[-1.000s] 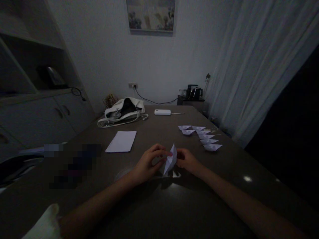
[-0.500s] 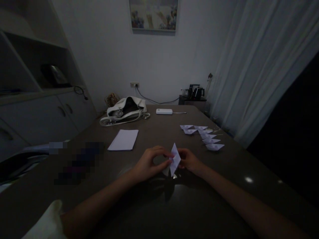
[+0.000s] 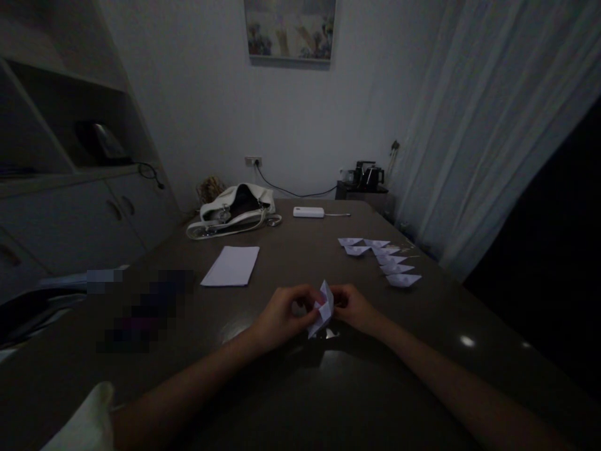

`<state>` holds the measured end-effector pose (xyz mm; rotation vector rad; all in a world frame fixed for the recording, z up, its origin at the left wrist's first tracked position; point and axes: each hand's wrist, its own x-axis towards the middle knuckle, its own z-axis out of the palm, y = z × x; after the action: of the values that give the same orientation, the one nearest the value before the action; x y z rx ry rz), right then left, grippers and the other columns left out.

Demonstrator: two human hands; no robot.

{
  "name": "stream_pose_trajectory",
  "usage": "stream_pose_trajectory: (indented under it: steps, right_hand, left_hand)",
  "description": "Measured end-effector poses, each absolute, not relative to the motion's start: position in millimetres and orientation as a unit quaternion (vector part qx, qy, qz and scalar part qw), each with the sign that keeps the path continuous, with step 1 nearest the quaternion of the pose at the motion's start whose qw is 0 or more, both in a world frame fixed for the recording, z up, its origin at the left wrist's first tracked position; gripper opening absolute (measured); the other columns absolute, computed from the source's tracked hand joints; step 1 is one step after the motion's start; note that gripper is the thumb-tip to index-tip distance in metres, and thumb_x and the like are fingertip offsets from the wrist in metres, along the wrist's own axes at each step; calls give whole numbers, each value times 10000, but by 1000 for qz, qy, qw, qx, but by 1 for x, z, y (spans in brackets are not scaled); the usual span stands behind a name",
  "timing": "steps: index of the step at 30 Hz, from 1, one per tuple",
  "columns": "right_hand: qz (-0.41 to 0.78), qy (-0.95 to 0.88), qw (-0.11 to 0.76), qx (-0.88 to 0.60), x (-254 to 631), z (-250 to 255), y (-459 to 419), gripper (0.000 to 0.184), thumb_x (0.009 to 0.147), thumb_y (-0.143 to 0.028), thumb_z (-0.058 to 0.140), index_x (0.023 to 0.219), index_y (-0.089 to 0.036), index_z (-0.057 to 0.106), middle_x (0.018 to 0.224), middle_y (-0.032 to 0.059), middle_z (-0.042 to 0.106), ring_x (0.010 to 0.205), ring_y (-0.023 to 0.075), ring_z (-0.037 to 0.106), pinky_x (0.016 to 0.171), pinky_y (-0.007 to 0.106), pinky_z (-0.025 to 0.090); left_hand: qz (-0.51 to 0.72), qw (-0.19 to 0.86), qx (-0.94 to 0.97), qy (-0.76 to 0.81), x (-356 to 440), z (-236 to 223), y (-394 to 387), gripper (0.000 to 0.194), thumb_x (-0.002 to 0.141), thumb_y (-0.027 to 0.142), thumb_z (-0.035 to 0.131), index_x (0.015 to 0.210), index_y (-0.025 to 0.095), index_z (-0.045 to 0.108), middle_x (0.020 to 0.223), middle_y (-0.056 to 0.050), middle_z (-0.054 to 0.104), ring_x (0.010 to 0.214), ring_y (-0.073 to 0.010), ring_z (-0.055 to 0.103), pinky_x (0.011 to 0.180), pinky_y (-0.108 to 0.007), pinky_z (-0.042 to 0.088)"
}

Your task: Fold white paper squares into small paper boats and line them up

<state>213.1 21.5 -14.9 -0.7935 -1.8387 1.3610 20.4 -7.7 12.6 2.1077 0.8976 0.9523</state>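
One paper boat [image 3: 327, 306], between fingers of both hands, over bench [image 3: 291, 394]; boat form folded, judged near complete. Long axis tilted: one tip up and away beyond fingers, other down toward wearer, slightly left; open side apparently facing left fingers. Left hand [image 3: 285, 315]: thumb and fingers clamped on boat. Right hand [image 3: 355, 307]: fingers curled at opposite side, tips hidden, closure cannot be told. Beyond right fingers: about seven finished boats [image 3: 397, 269]. Beyond left fingers: paper stack [image 3: 231, 266], sheets flat, unworked.

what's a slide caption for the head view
Left hand and right hand hold a paper boat over a table, stacked white paper to the left, more paper boats right.
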Motion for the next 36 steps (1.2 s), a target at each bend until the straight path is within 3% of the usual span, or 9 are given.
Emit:
stream_pose_trajectory:
  steps: [9,19,26,36]
  right_hand:
    - [525,-714,351,-303,212,-13,19,252,709,-346,705,832,-128,684,774,39,678,677,148,612,625,238,445]
    - [528,-701,361,-315,214,-17,25,302,670,-377,727,832,-129,665,731,36,660,676,153,611,627,256,463]
    - [537,-716,332,-297,213,-15,20,274,696,-327,709,884,-131,669,786,42,671,692,146,612,654,257,471]
    - [520,-724,342,-297,208,-15,19,244,679,-224,697,903,-134,663,827,37,674,714,142,613,716,277,468]
  left_hand:
    - [375,314,793,364,24,14,-11,79,764,120,595,833,146,625,701,13,610,653,-121,571,633,-210,432]
    - [339,158,873,312,16,20,-6,246,802,203,613,1046,191,638,917,-54,547,828,-172,536,716,-273,438]
    - [290,96,909,285,12,18,-2,204,779,210,663,982,197,671,896,-49,575,839,-185,526,723,-288,372]
    - [243,53,927,282,13,23,-7,92,817,144,596,818,183,680,846,-36,611,820,-179,516,710,-299,296]
